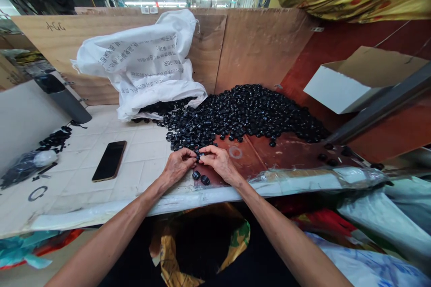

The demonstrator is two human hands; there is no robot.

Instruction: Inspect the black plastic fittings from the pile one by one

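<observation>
Both hands meet at the front of a big heap of small round black plastic parts [256,110]. My left hand [179,164] has its thumb and fingers pinched together on a small black part. Facing it, my right hand [218,161] pinches at another small black part [199,156]; the fingertips partly hide what each holds. Just below the fingers, two loose black parts [204,180] lie on the bench top. From a white woven sack [144,63] behind, more of the same parts spill out.
A dark phone [109,161] lies left of my hands, with a grey bottle [63,98] behind it. A flat ring [37,193] is at far left. The taped bench edge [111,208] runs under my forearms, above an open yellow sack [173,258]. A white box [340,92] stands right.
</observation>
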